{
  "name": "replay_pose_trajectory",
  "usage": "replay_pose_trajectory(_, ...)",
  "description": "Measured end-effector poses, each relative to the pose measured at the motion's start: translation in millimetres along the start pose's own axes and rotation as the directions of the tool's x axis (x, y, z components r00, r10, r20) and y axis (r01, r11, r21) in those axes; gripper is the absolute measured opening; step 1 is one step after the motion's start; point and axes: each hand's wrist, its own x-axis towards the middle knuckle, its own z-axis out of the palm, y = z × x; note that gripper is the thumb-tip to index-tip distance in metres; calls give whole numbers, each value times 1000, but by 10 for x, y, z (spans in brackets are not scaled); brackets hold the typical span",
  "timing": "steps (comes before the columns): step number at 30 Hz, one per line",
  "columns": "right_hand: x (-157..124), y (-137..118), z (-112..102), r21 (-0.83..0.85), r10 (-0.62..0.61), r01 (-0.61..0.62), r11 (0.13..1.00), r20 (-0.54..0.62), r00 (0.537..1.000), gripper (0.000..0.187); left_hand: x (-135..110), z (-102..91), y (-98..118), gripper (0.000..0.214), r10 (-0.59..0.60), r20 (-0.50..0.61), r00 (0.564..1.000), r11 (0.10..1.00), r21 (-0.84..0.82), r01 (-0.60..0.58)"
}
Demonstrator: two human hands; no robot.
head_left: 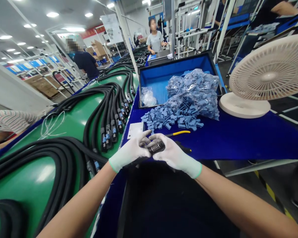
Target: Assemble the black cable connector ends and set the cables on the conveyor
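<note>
Both my hands wear white gloves and meet over the near edge of the blue table. A dark hose end fitting (pixel 157 147) with pale ridges or coils lies between them. My left hand (pixel 132 150) closes on it from the left, and my right hand (pixel 175 152) from the right, fingers curled over it. Just beyond my fingers is a heap of small blue plastic clips (pixel 161 118). A white block (pixel 135 130) sits behind my left hand. A tool with a yellow handle (pixel 181 133) lies behind my right hand.
Black hoses (pixel 109 109) with blue-clipped ends lie over the green conveyor (pixel 72 124) at left. A blue bin (pixel 152 76) holds bagged clips (pixel 196 89). A white fan (pixel 268 77) stands at right. Several people work farther off; a striped sleeve (pixel 17 119) shows at left.
</note>
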Motion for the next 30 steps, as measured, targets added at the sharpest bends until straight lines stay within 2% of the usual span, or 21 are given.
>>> replay_pose_trajectory(2, -6, 52, -11, 22, -1, 0, 1000, 6, 1000, 63, 18, 6, -27, 95, -38, 17, 999, 999, 22, 37)
replay_pose_trajectory(3, -8, 75, -30, 19, 9, -10, 1000, 8, 1000, 62, -11, 27, -26, 92, -29, -30, 999, 997, 77, 32)
replay_pose_trajectory(5, -21, 114, -71, 20, 35, -34, 999, -35, 999, 53, -146, 117, -3, 64, 37, -201, 979, 976, 217, 7)
replay_pose_trajectory(7, -62, 150, -65, 123, 34, -16, 992, -149, 988, 45, -335, 264, 20, 25, 69, -333, 941, 962, 272, 26)
replay_pose_trajectory(8, -96, 169, -31, 203, 28, 19, 979, -223, 974, 43, -424, 347, 21, 20, 25, -344, 938, 978, 201, 48)
replay_pose_trajectory(10, -179, 207, 77, 308, 31, 68, 949, -305, 952, 45, -547, 487, -3, 30, -120, -306, 944, 980, -186, 64)
replay_pose_trajectory(11, -216, 223, 131, 301, 36, 49, 952, -272, 962, 47, -574, 525, -25, 35, -189, -309, 932, 899, -437, 38)
replay_pose_trajectory(12, -238, 235, 165, 243, 43, 0, 970, -171, 984, 48, -580, 533, -46, 37, -256, -339, 906, 756, -654, -31)
replay_pose_trajectory(13, -236, 241, 166, 131, 45, -39, 991, -42, 998, 48, -571, 508, -65, 35, -318, -385, 866, 594, -793, -135)
replay_pose_trajectory(14, -204, 241, 126, -34, 40, -39, 999, 57, 998, 43, -551, 453, -77, 29, -376, -442, 814, 464, -850, -247)
replay_pose_trajectory(15, -139, 234, 42, -237, 26, -3, 971, 91, 996, 37, -525, 372, -83, 23, -418, -489, 765, 396, -857, -331)
replay_pose_trajectory(16, -43, 224, -78, -464, -7, 30, 885, 51, 999, 31, -495, 274, -83, 21, -431, -527, 733, 384, -842, -380)
replay_pose_trajectory(17, 77, 214, -224, -687, -72, 16, 727, -52, 996, 27, -461, 164, -78, 20, -412, -562, 717, 416, -816, -401)
replay_pose_trajectory(18, 211, 207, -378, -851, -128, -73, 521, -162, 978, 27, -421, 51, -71, 20, -374, -599, 708, 478, -779, -407)
replay_pose_trajectory(19, 348, 207, -524, -928, -153, -177, 327, -237, 959, 26, -371, -62, -65, 19, -325, -637, 699, 554, -727, -405)
replay_pose_trajectory(20, 477, 212, -649, -951, -151, -245, 190, -275, 949, 24, -310, -171, -60, 20, -272, -672, 688, 629, -665, -401)
replay_pose_trajectory(21, 588, 221, -744, -954, -133, -280, 106, -292, 947, 22, -237, -277, -60, 20, -216, -706, 675, 693, -598, -403)
replay_pose_trajectory(22, 677, 233, -807, -955, -116, -285, 77, -293, 949, 19, -153, -379, -63, 22, -160, -736, 658, 740, -530, -413)
replay_pose_trajectory(26, 802, 256, -863, -964, -125, -231, 134, -247, 961, 22, 238, -718, -121, 30, -3, -803, 596, 817, -346, -462)
replay_pose_trajectory(28, 782, 243, -875, -965, -124, -185, 184, -210, 970, 24, 408, -808, -169, 32, 27, -810, 586, 835, -304, -459)
replay_pose_trajectory(30, 751, 224, -910, -961, -110, -129, 245, -160, 981, 29, 528, -831, -224, 33, 37, -802, 596, 851, -288, -440)
